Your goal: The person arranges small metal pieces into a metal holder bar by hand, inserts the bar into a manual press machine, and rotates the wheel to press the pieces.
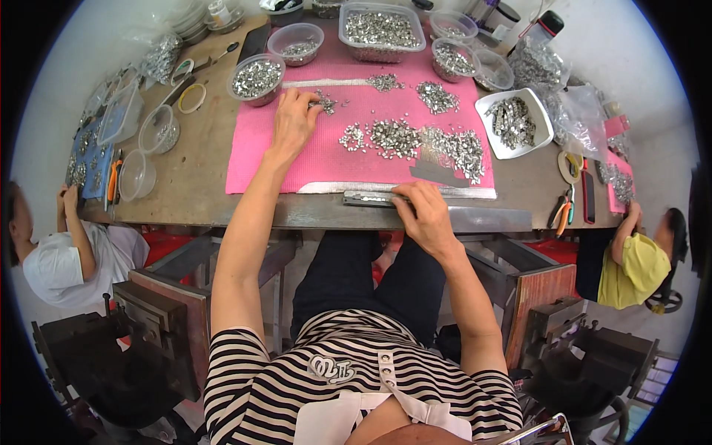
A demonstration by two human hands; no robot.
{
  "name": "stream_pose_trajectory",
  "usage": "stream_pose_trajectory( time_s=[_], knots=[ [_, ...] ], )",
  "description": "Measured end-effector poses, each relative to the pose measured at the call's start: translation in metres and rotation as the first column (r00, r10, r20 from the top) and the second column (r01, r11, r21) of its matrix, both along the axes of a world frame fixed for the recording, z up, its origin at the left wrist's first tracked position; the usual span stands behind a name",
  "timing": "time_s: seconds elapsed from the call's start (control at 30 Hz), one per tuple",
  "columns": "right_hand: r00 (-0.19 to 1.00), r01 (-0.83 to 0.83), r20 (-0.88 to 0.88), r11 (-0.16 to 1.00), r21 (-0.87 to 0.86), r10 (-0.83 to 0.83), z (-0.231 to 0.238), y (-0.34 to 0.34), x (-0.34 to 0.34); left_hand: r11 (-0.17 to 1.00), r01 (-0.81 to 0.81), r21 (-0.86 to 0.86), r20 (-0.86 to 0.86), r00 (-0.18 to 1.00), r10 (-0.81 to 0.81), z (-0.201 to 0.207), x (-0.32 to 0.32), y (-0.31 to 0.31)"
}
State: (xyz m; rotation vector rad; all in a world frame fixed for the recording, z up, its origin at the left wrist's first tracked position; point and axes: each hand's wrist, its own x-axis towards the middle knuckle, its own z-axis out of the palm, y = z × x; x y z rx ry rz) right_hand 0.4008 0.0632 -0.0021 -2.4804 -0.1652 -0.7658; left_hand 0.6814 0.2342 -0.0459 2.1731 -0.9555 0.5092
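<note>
On the pink ribbed mat, my left hand [294, 124] reaches to a small loose pile of silvery metal pieces [325, 101]. Its fingers are curled with the tips close together; any piece between them is too small to make out. My right hand [428, 218] is at the table's front edge, thumb and fingers closed on the right end of a narrow dark metal bar [367, 199]. Small shiny pieces seem to sit along the bar's top. Larger heaps of metal pieces [394, 139] lie on the mat between and beyond my hands.
Clear tubs of metal pieces [256, 77] line the mat's far side. A white square bowl [514, 123] stands right, near orange-handled pliers [565, 211] and tape rolls. Two other people work at the left and right ends; a white sleeve [55, 261] and yellow shirt [636, 271] show.
</note>
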Motion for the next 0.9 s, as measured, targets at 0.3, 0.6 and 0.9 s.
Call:
stream_pose_trajectory(
  time_s=[0.3, 0.6, 0.9],
  knots=[
    [0.989, 0.124, 0.063, 0.987, 0.107, -0.131, 0.006, -0.016, -0.006, 0.973, -0.028, -0.231, -0.219, 0.975, -0.024, 0.014, -0.004, 0.011],
    [0.995, 0.097, -0.018, 0.991, 0.087, -0.096, 0.003, -0.019, 0.013, 0.879, 0.463, -0.112, -0.254, 0.842, -0.476, 0.021, -0.108, -0.014],
    [0.993, -0.018, -0.120, 0.998, -0.053, 0.011, 0.003, -0.015, 0.040, 0.894, 0.331, -0.301, -0.412, 0.801, -0.435, 0.028, -0.121, 0.004]
  ],
)
